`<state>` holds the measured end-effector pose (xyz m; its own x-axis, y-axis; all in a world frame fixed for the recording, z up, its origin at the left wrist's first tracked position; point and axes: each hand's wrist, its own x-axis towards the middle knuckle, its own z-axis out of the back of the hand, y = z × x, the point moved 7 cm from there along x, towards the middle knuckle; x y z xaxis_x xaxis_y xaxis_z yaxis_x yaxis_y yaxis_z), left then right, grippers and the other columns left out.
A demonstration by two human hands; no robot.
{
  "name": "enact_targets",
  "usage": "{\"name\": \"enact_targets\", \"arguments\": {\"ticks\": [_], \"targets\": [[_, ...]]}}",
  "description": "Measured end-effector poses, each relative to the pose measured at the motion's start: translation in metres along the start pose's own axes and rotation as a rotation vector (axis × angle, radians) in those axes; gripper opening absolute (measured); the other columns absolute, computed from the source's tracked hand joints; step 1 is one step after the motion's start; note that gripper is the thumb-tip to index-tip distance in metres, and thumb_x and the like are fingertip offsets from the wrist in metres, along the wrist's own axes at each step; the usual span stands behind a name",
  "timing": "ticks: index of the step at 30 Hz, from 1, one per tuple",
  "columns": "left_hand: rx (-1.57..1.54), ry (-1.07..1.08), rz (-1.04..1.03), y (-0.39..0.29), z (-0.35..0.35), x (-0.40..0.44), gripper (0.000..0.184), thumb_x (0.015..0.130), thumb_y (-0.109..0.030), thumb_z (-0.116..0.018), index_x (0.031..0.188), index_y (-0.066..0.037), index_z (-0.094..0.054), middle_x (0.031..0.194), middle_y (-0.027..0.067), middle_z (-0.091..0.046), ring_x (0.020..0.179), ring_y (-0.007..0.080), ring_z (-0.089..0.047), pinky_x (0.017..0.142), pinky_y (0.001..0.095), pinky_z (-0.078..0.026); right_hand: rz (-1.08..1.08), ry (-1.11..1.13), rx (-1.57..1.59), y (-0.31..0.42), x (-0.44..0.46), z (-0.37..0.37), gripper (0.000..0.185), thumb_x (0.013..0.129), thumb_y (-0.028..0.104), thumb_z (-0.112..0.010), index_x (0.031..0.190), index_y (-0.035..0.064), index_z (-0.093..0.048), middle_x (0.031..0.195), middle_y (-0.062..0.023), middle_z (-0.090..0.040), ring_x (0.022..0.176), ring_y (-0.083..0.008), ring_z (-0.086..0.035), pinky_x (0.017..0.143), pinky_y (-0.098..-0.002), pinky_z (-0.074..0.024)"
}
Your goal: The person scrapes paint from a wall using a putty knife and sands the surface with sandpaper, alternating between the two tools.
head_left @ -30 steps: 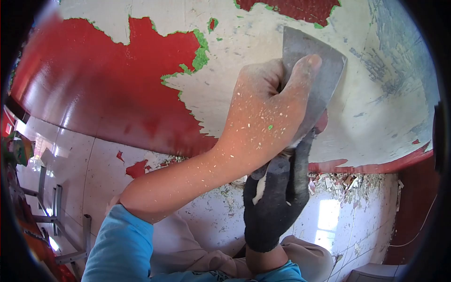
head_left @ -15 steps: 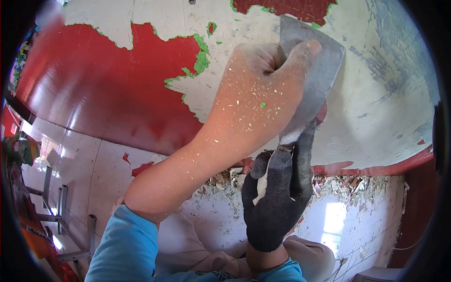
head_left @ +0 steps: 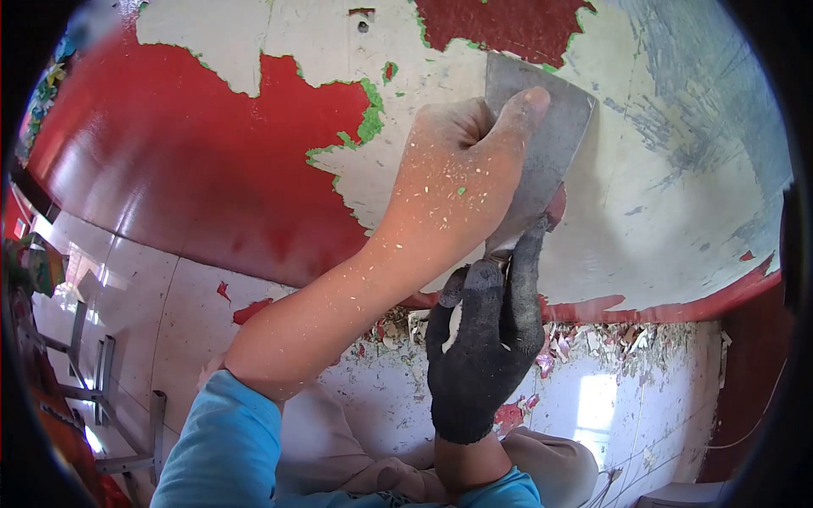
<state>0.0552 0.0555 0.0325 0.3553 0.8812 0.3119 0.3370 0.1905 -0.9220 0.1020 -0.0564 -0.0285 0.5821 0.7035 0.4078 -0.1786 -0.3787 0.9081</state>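
Note:
A broad metal scraper (head_left: 555, 127) lies against the wall, its wide edge upward, just below a dark red paint patch (head_left: 500, 25). My left hand (head_left: 466, 169), bare and dotted with pale flakes and a green chip, is closed on the blade, with its thumb stretched along the face. Below it my right hand (head_left: 483, 347), in a worn black glove, wraps around the lower end of the scraper. The glove covers most of the handle. A fingertip pokes out of the glove beside the blade.
The curved wall (head_left: 660, 203) shows cream and grey surface with a large glossy red area (head_left: 203, 161) edged in green. Paint chips (head_left: 584, 343) and debris line its base on the white tiled floor (head_left: 195, 339). A metal frame (head_left: 102, 381) stands at left.
The scraper and both hands have shifted left along the wall. The view has tilted slightly, so the wall sits lower. Both hands keep their hold.

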Motion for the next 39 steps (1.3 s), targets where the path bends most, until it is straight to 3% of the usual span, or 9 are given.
{"name": "enact_targets", "arguments": {"ticks": [1,17,19,23,25,29,33,34,39], "targets": [[0.069,-0.004,-0.005,0.001,0.002,0.002,0.038,0.088,-0.038,-0.062,0.087,0.0,-0.064,0.074,-0.001,-0.058,0.065,0.0043,-0.05,0.061,0.021,-0.042,0.002,0.001,0.018,0.0,0.0,-0.001,0.054,0.089,-0.004,-0.049,0.14,-0.0027,-0.03,0.074,-0.0036,-0.058,0.057,-0.0052,-0.049,0.051,-0.0207,-0.042],[0.002,-0.003,0.07,0.006,0.003,-0.008,0.04,0.089,-0.039,-0.06,0.091,0.001,-0.065,0.078,0.0006,-0.062,0.069,0.0041,-0.054,0.063,0.0206,-0.045,-0.194,-0.104,0.256,-0.016,-0.012,-0.011,0.055,0.088,-0.005,-0.051,0.139,-0.0026,-0.032,0.073,-0.0014,-0.058,0.056,-0.0039,-0.047,0.05,-0.0205,-0.0412],[0.027,0.016,-0.051,-0.001,0.005,0.0,0.043,0.093,-0.033,-0.051,0.074,0.004,-0.06,0.06,0.0093,-0.063,0.051,0.0114,-0.057,0.052,0.0255,-0.046,-0.17,-0.11,0.259,-0.013,-0.008,-0.012,0.055,0.088,-0.004,-0.052,0.139,-0.0024,-0.032,0.072,-0.001,-0.057,0.056,-0.0038,-0.047,0.05,-0.0206,-0.0411],[0.127,-0.012,-0.112,-0.01,0.01,0.009,0.042,0.093,-0.032,-0.052,0.076,0.005,-0.06,0.062,0.01,-0.063,0.051,0.0114,-0.057,0.051,0.0251,-0.046,-0.141,0.036,0.198,0.001,0.006,-0.014,0.051,0.091,0.004,-0.049,0.139,-0.0004,-0.033,0.085,-0.0045,-0.055,0.065,-0.0063,-0.051,0.051,-0.0177,-0.0422],[-0.2,-0.019,-0.058,-0.03,0.012,0.011,0.04,0.092,-0.031,-0.053,0.076,0.005,-0.06,0.062,0.009,-0.063,0.05,0.0103,-0.056,0.048,0.0245,-0.044,-0.139,0.023,0.192,-0.001,0.002,-0.014,0.052,0.091,0.003,-0.05,0.139,-0.0006,-0.033,0.082,-0.004,-0.055,0.063,-0.0059,-0.05,0.051,-0.0182,-0.0422],[0.085,-0.05,-0.174,-0.02,0.017,0.005,0.04,0.092,-0.03,-0.055,0.074,0.005,-0.06,0.06,0.0077,-0.061,0.049,0.0077,-0.055,0.044,0.0236,-0.042,-0.031,-0.046,0.21,0.0,0.002,-0.021,0.055,0.088,-0.001,-0.053,0.139,-0.0011,-0.033,0.072,-0.0021,-0.056,0.056,-0.0045,-0.047,0.051,-0.0203,-0.042],[0.051,0.014,0.049,0.012,0.016,-0.001,0.041,0.092,-0.032,-0.055,0.068,0.002,-0.058,0.055,0.0058,-0.058,0.047,0.0067,-0.052,0.041,0.0235,-0.039,-0.162,-0.08,0.273,-0.027,-0.012,-0.021,0.056,0.089,-0.001,-0.05,0.14,-0.0023,-0.029,0.074,-0.0034,-0.057,0.061,-0.0058,-0.05,0.053,-0.021,-0.043],[-0.017,0.03,0.077,0.013,0.013,-0.004,0.043,0.094,-0.033,-0.051,0.068,0.001,-0.057,0.055,0.0058,-0.058,0.046,0.0069,-0.051,0.041,0.0237,-0.039,-0.062,-0.066,0.081,-0.016,-0.01,-0.02,0.056,0.088,-0.003,-0.05,0.14,-0.0028,-0.028,0.075,-0.0026,-0.057,0.061,-0.0062,-0.05,0.053,-0.0211,-0.043],[-0.154,0.017,0.073,0.015,0.008,-0.008,0.043,0.096,-0.033,-0.046,0.071,0.001,-0.057,0.058,0.0068,-0.059,0.049,0.0079,-0.052,0.045,0.0235,-0.04,-0.265,-0.114,0.269,-0.023,-0.016,-0.018,0.056,0.088,-0.005,-0.049,0.14,-0.0032,-0.028,0.076,-0.0037,-0.058,0.061,-0.0064,-0.051,0.053,-0.0213,-0.0436]]}}
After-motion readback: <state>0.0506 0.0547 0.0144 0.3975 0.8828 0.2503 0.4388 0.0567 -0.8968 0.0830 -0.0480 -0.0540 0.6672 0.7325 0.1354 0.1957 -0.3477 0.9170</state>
